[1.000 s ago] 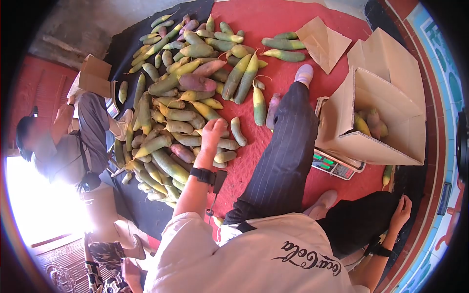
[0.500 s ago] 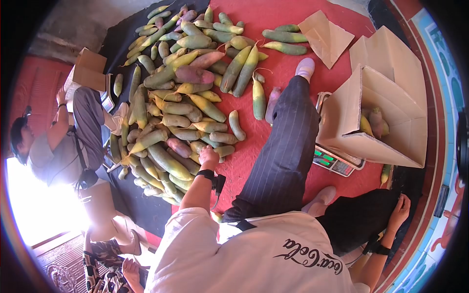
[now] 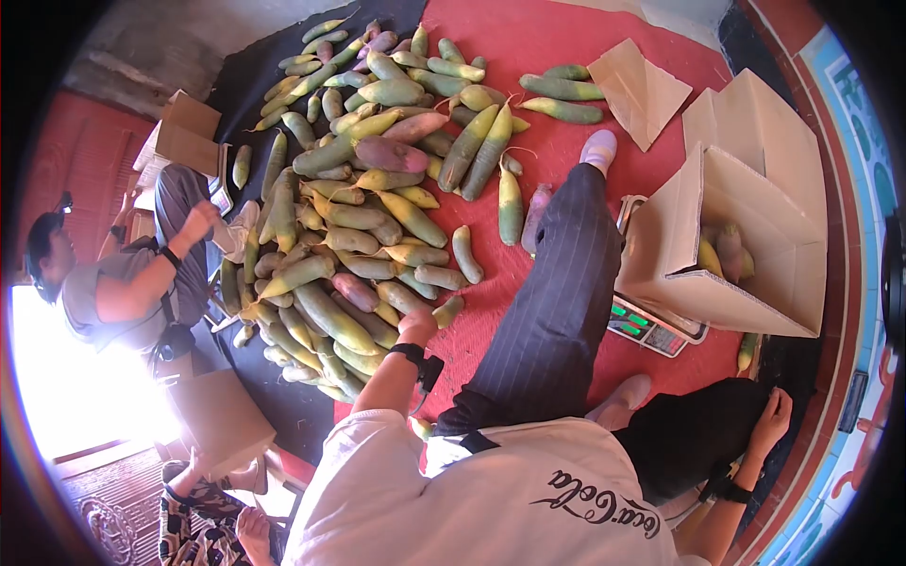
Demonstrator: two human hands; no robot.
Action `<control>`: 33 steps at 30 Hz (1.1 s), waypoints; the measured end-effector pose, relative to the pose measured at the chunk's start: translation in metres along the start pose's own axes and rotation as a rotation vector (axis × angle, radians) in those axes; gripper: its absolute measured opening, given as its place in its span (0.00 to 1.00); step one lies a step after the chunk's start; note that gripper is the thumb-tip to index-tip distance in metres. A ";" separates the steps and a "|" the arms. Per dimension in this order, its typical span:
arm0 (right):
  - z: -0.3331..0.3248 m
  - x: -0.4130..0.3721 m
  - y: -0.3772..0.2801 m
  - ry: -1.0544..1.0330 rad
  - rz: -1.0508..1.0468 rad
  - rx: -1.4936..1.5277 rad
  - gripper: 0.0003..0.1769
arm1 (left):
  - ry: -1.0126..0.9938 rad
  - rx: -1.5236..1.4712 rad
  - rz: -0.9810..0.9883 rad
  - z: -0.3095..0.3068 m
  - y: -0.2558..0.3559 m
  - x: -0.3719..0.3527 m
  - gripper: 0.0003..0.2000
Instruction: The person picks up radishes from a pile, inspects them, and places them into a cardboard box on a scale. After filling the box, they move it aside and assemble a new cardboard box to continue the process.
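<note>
The left hand (image 3: 416, 326) had come a touch closer to the wearer than half a second before, and a green radish (image 3: 401, 298) now showed just beyond its fingers. A co-worker's hand (image 3: 199, 223), earlier up by the far cartons (image 3: 184, 141), was now raised in front of the bent knee, and a brown carton (image 3: 223, 421) showed more squarely at the lower left, with a second co-worker's hand (image 3: 197, 462) against it.

The left hand was palm down at the near edge of the radish pile (image 3: 344, 212), touching that green radish. Its fingertips were out of sight from where I stood, so I couldn't tell how far they were spread or whether they gripped it. A short radish (image 3: 448, 311) lay just beside the hand on the red cloth (image 3: 505, 340).

The right hand (image 3: 773, 416) rested at the wearer's knee, fingers loosely bent, with nothing visible in it; whether thumb and fingers touched, I couldn't tell. Between the hands, more radishes (image 3: 729, 253) sat inside an open box (image 3: 783, 274) on the scale (image 3: 661, 332).
</note>
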State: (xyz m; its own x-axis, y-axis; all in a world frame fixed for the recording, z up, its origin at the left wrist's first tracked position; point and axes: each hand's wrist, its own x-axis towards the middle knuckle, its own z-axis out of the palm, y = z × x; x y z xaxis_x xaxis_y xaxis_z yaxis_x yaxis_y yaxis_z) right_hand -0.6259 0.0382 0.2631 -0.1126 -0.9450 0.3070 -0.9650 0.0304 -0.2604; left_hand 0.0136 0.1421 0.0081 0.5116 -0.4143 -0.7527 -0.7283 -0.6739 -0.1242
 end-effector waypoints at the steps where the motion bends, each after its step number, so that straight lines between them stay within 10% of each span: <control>1: 0.000 0.000 0.001 0.006 -0.011 0.010 0.08 | -0.038 -0.041 0.051 -0.003 0.003 -0.006 0.14; 10: 0.001 -0.005 0.009 0.031 -0.029 0.032 0.08 | 0.012 0.187 0.582 -0.017 0.008 0.005 0.11; 19: 0.002 -0.008 0.019 0.057 -0.033 0.030 0.08 | 0.101 -1.236 0.498 -0.118 0.033 -0.101 0.11; 33: -0.015 -0.010 -0.078 0.031 -0.107 0.202 0.06 | -0.289 -1.544 1.102 -0.194 0.060 -0.234 0.10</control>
State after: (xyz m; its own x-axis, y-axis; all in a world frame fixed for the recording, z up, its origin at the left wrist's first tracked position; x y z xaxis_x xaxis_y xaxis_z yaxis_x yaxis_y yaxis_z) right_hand -0.5531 0.0500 0.2943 -0.0222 -0.9290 0.3695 -0.9052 -0.1382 -0.4020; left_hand -0.0612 0.0798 0.3022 -0.0237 -0.9844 -0.1745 0.4311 -0.1675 0.8866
